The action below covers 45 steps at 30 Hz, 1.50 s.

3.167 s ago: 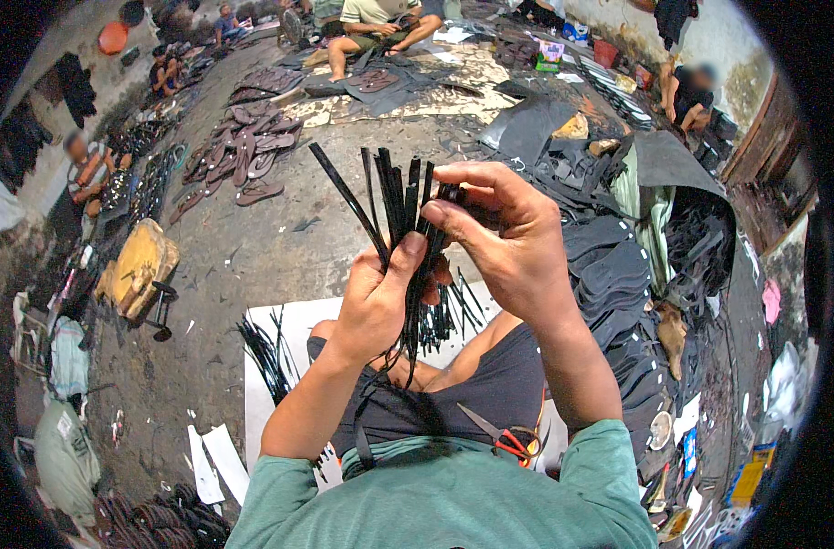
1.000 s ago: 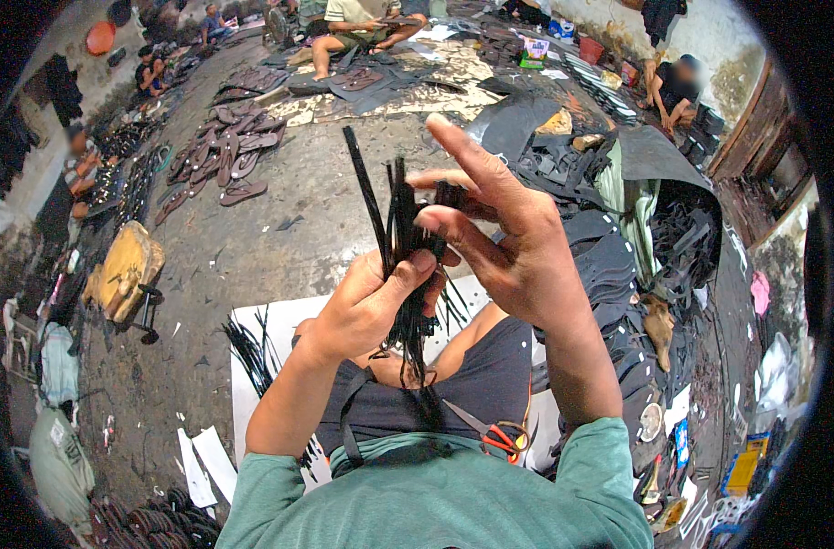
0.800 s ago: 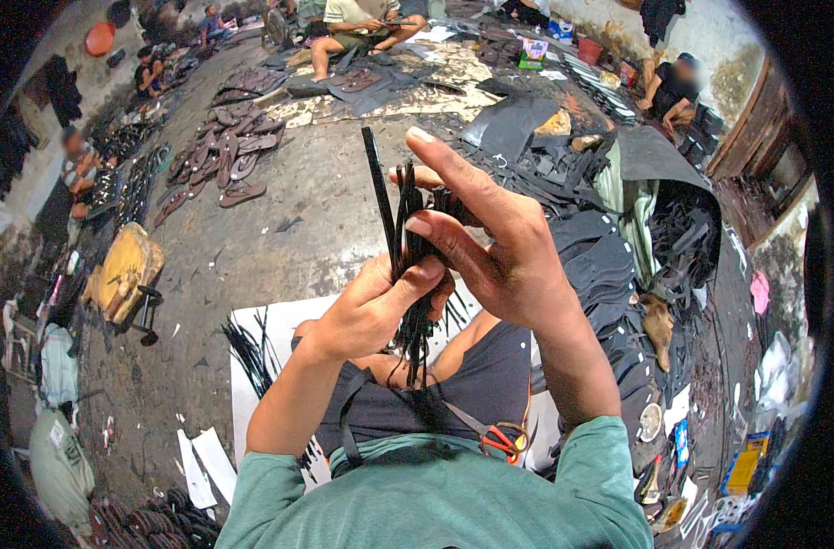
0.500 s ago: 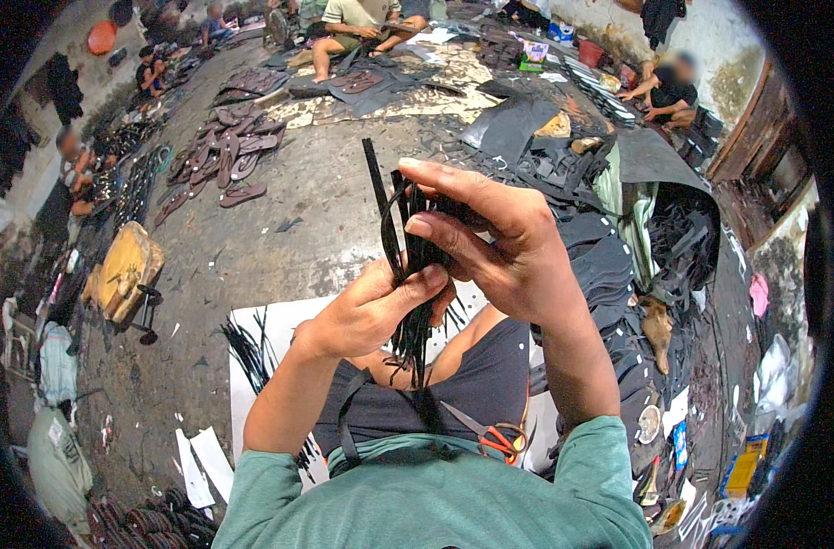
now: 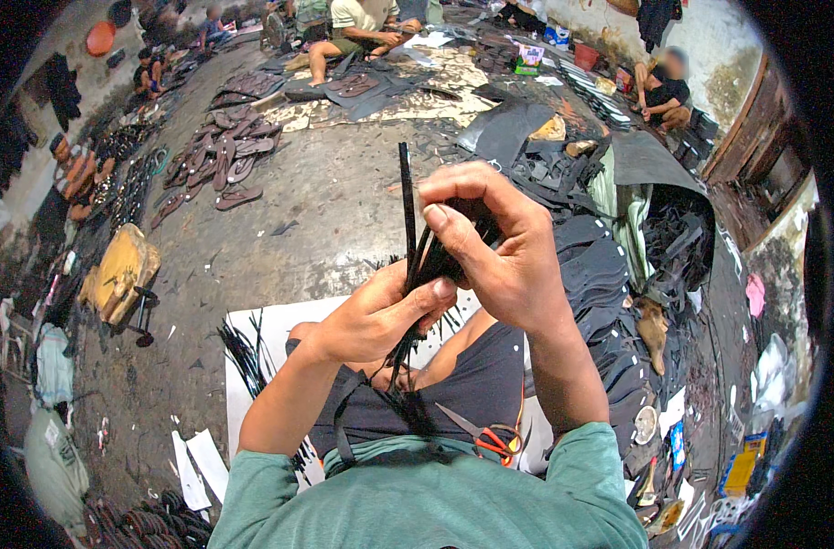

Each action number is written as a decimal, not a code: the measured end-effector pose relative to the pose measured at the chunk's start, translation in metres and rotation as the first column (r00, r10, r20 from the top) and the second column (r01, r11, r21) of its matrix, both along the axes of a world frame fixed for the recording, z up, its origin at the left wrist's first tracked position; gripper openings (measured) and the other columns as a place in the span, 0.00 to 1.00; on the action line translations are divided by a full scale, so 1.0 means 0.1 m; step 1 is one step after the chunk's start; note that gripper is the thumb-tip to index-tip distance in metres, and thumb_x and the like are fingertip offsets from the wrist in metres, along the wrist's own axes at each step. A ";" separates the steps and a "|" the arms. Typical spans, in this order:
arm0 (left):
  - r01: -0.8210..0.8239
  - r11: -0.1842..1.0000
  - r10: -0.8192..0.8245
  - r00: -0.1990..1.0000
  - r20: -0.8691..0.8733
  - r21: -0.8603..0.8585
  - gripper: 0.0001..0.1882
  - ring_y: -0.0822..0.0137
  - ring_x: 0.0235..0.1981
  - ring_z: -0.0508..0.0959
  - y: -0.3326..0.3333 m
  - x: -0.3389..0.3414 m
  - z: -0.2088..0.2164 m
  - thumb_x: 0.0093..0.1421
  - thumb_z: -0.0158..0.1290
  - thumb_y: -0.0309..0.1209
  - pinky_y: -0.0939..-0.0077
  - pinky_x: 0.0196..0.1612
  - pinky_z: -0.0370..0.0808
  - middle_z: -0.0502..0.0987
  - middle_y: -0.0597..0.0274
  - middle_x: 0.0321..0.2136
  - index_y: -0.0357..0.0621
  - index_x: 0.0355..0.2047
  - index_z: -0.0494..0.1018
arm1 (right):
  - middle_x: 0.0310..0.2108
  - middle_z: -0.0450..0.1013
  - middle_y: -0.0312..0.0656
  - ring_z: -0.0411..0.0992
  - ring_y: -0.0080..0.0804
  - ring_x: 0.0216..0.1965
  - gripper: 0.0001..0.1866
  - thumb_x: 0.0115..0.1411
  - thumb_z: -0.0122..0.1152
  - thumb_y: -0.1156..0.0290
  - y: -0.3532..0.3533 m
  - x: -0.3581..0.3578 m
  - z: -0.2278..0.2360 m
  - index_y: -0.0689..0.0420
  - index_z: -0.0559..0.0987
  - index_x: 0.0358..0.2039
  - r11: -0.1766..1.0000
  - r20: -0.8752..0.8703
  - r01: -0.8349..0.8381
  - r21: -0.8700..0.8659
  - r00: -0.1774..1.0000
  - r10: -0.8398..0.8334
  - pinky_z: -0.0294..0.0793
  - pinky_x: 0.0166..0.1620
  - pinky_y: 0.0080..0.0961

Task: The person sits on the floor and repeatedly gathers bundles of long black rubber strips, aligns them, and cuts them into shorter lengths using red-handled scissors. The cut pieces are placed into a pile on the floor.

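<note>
A bundle of thin black straps (image 5: 428,265) is held up in front of me between both hands. My left hand (image 5: 380,311) is closed round its lower part, with the thumb pressed across it. My right hand (image 5: 495,242) curls round the upper part, thumb and fingers bent over the strap ends. One long strap (image 5: 405,197) stands up above the rest beside the right fingertips. Loose ends hang below my left hand over my lap. Scissors with orange handles (image 5: 490,437) lie on my lap. More black strips (image 5: 243,357) rest on a white sheet (image 5: 238,403) at my left.
Brown sandal soles (image 5: 225,151) lie piled ahead on the left. A wooden block (image 5: 124,274) stands at the left. Black sole pieces (image 5: 586,274) and a rolled black sheet (image 5: 664,169) holding scraps are on the right. Several other people sit farther off.
My right fingers have curled in from a straighter reach, and the bundle leans more to the right. The long strap has shifted right and stands more upright.
</note>
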<state>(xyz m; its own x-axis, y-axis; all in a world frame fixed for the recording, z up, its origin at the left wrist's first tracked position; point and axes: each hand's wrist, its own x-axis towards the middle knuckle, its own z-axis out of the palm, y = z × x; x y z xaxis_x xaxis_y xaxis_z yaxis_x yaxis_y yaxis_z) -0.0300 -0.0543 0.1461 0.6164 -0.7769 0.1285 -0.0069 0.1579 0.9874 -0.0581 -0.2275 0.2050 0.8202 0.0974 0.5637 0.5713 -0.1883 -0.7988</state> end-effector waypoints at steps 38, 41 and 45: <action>-0.594 0.615 0.671 0.739 -0.050 -0.519 0.23 0.83 0.15 0.58 0.30 0.93 0.93 0.63 0.55 0.53 0.84 0.18 0.53 0.57 0.79 0.17 0.45 0.42 0.72 | 0.25 0.73 0.51 0.76 0.42 0.26 0.12 0.67 0.57 0.65 0.59 -0.35 -1.76 0.61 0.71 0.43 0.998 -0.330 -0.063 -0.020 0.943 0.053 0.72 0.30 0.35; -0.546 0.600 0.610 0.785 -0.108 -0.584 0.15 0.82 0.15 0.59 0.84 1.28 0.98 0.68 0.49 0.46 0.85 0.20 0.59 0.58 0.77 0.18 0.47 0.36 0.68 | 0.28 0.75 0.55 0.77 0.53 0.32 0.15 0.67 0.57 0.63 0.39 -0.62 -1.60 0.62 0.70 0.42 0.973 -0.438 -0.122 -0.195 0.899 0.025 0.73 0.33 0.42; -0.674 0.469 0.715 0.669 -0.203 -0.570 0.14 0.81 0.18 0.61 1.05 1.26 0.85 0.69 0.48 0.44 0.85 0.22 0.61 0.59 0.76 0.20 0.49 0.34 0.65 | 0.30 0.74 0.61 0.75 0.62 0.36 0.17 0.69 0.53 0.59 0.18 -0.65 -1.42 0.62 0.67 0.44 0.927 -0.503 -0.239 -0.291 0.862 0.065 0.72 0.36 0.47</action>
